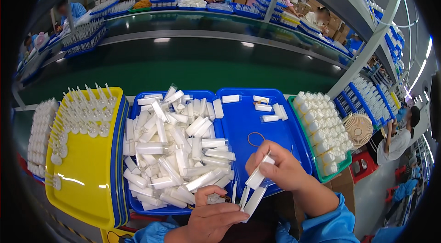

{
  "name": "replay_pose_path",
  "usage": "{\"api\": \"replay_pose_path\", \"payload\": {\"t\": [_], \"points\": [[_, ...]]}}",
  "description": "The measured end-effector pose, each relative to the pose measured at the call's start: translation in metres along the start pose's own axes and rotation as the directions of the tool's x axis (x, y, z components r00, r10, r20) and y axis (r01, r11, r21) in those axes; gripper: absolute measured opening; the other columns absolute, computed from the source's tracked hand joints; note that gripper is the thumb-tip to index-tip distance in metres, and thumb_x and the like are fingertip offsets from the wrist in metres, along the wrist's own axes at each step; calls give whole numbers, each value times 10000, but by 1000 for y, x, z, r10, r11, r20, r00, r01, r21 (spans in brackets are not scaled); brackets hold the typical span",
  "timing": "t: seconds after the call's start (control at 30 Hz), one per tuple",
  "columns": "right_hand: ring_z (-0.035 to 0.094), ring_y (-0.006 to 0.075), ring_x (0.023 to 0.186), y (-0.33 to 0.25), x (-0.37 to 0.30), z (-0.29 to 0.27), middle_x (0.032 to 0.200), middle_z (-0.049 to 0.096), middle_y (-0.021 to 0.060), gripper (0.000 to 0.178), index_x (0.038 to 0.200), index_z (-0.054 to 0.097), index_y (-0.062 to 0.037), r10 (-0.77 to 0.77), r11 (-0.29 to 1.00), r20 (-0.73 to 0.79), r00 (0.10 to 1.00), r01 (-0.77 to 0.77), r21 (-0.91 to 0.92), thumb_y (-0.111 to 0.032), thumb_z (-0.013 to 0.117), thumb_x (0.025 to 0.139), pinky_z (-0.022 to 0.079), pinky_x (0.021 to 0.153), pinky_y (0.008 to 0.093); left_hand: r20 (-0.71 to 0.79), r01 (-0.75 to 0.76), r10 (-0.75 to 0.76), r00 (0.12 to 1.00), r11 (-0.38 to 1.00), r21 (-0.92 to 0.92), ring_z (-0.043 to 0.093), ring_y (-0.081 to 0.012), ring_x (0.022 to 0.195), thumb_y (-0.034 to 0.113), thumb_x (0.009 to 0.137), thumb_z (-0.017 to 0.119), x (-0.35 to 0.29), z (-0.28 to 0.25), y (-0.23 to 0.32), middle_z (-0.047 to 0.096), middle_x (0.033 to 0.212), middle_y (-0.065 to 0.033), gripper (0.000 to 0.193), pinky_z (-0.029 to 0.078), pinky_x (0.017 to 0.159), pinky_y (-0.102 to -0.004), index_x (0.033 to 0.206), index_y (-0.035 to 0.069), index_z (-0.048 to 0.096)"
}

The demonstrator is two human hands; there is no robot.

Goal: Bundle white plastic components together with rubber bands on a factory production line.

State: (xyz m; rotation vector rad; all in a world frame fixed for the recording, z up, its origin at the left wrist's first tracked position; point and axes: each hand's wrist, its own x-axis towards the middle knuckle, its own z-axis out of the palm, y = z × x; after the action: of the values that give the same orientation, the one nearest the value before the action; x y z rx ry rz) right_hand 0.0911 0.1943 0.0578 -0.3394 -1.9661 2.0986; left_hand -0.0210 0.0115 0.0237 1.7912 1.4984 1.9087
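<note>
At the front edge of the trays, my right hand (284, 168) pinches a small white rectangular piece (255, 178) between thumb and fingers. Just below it, my left hand (212, 217) holds another slim white piece (254, 202), partly hidden by the fingers. A thin white prong shows between the two pieces, and I cannot tell whether they join. Left of my hands, a blue tray (131, 199) is heaped with white pieces in clear sleeves (172, 146). Beyond my right hand, another blue tray (275, 135) carries a few such pieces (270, 117) and a loose rubber band (255, 139).
A yellow tray (82, 165) at left bears rows of upright white stemmed parts (92, 112). White bundles (321, 128) fill a green tray (347, 160) at right, near a beige fan (358, 129). A green conveyor belt (206, 64) runs behind; co-workers sit across it.
</note>
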Motion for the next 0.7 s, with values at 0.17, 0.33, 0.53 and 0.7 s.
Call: {"api": "replay_pose_path", "payload": {"t": [0.17,0.33,0.53,0.7], "points": [[495,140,820,-18,-18,4,895,542,74,90,921,485,-49,-53,997,123,991,60,-54,-108,536,877,379,758,266,63,-69,70,996,997,-22,544,-220,793,52,632,666,-5,-2,2,620,779,-4,136,383,783,-377,738,137,679],[505,158,827,-27,-26,11,874,536,90,64,926,473,-41,-102,988,209,973,124,-95,-64,513,881,391,760,284,115,-191,189,975,982,6,464,-289,988,65,698,590,-12,-9,5,555,979,-47,234,327,874,-392,923,128,592],[525,198,836,-31,-22,25,845,566,58,53,874,516,-67,-116,970,261,958,166,-178,-89,559,853,335,827,342,105,-130,135,985,990,-52,494,-288,911,89,658,637,-8,-18,8,610,854,10,130,367,811,-401,758,164,672],[532,238,894,-15,-19,47,897,594,76,124,931,527,-71,-150,962,409,900,228,-150,-186,517,885,304,871,385,7,-56,57,998,998,-6,475,-329,966,192,758,632,-13,-22,10,564,992,-97,76,363,830,-432,784,124,610]]}}
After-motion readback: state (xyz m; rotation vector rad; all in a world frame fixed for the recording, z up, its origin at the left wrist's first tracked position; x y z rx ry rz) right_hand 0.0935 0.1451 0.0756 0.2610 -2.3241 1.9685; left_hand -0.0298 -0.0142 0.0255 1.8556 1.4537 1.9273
